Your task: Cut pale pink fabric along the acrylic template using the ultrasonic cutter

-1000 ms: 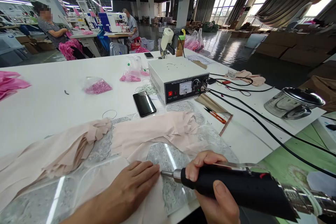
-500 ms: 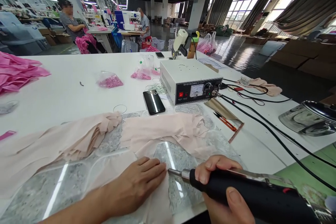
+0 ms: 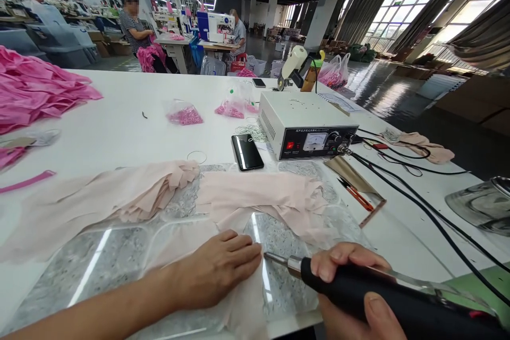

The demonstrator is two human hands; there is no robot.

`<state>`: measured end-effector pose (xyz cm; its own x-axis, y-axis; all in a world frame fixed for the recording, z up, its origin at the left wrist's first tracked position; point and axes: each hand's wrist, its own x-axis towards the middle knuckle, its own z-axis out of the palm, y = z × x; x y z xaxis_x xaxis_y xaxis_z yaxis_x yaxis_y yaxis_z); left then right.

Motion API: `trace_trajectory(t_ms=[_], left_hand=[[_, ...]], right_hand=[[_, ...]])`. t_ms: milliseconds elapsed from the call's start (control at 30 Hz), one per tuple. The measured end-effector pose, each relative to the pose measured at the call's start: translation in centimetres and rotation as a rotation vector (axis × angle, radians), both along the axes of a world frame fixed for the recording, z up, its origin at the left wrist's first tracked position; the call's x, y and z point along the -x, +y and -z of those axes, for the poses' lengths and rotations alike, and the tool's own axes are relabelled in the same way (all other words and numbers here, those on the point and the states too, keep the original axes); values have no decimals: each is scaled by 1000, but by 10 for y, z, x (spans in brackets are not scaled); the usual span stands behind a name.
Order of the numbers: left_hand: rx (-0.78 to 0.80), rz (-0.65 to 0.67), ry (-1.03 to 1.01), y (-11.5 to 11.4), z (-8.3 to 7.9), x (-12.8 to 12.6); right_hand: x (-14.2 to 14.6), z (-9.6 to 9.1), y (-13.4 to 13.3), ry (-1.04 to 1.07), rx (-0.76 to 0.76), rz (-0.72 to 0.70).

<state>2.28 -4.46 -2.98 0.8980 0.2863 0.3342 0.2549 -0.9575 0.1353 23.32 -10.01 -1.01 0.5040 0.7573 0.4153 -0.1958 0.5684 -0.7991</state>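
My left hand (image 3: 223, 271) rests on a thin pale pink fabric piece (image 3: 247, 311), its fingers together and bent down onto the cloth near its right edge; the thumb is hidden. My right hand (image 3: 354, 281) is wrapped round the thick black body of an ultrasonic welding handpiece (image 3: 350, 292). Its slim metal tip points left and ends just beside my left fingertips; whether it touches the cloth I cannot tell. Under the cloth lies a clear-covered grey speckled mat (image 3: 115, 260). Beyond my hands are a stack of pale pink fabric strips (image 3: 258, 188) and another pile (image 3: 131, 191) at the left.
A white control box (image 3: 319, 141) with a dial and black cables (image 3: 402, 191) stands behind. Around it are a phone (image 3: 247, 152), orange thread snips (image 3: 356, 195), bags of pink bits (image 3: 185, 114) and a glass pot (image 3: 480, 204). Bright pink fabric (image 3: 40, 87) lies far left. People work at machines beyond.
The view has swung left, so things appear further right. Both hands keep about the same pose, with the handpiece tip still beside my left fingertips.
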Motion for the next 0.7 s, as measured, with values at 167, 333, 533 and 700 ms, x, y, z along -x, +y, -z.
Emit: trace_trajectory(t_ms=[167,333,533,700], left_hand=[[5,3,13,-1,2,1],[-7,-13,19,-2,2,1],[-5,-9,15,-2,-1,0],[12,-14,12,-2,0,0]], right_hand=[[1,0,5,35,-39,17],[2,3,8,15,-36,-1],[4,5,7,18,-23,-5],[2,6,7,-57,-21,15]])
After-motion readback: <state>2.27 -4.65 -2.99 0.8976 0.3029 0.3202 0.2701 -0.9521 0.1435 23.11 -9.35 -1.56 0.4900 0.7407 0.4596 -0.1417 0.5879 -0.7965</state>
